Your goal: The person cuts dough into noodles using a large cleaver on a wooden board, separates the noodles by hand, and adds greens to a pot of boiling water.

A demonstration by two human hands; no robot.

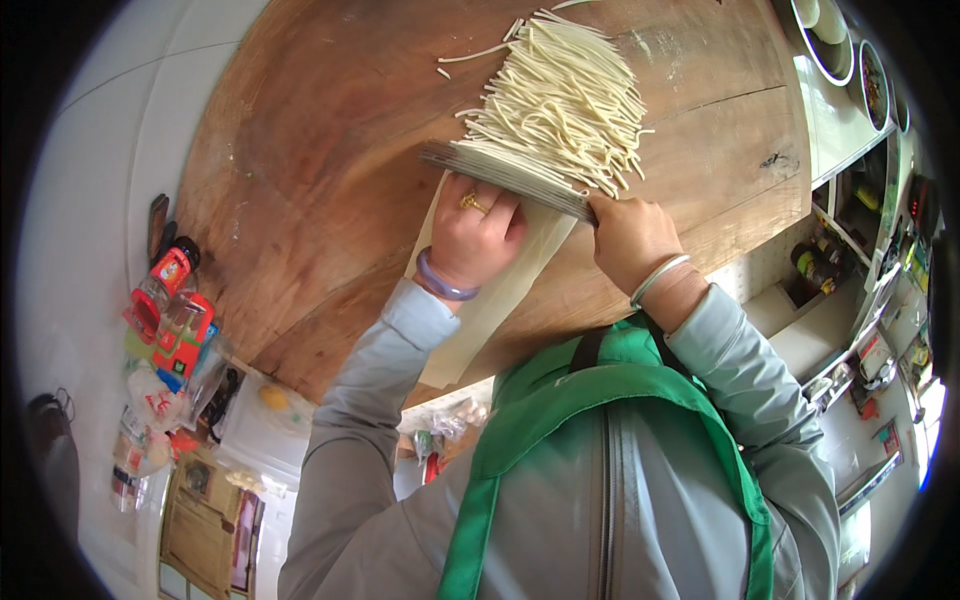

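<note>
A large cleaver point(517, 180) with a wide metal blade lies slantwise across a folded sheet of dough point(487, 300) on a round wooden board point(337, 150). My right hand point(637, 240), with a pale bangle at the wrist, grips the cleaver at its right end; the handle is hidden in the fist. My left hand point(476, 229), wearing a gold ring and a purple bangle, presses on the dough with bent fingers close against the blade. Beyond the blade lies a pile of cut noodles point(562, 105), with a few loose strands at its upper left.
Plastic bottles point(171, 270) and bags point(157, 394) crowd the board's left side. Bowls point(874, 86) stand on a white counter at the upper right, above shelves with bottles point(814, 266). My green apron point(495, 442) touches the board's near edge.
</note>
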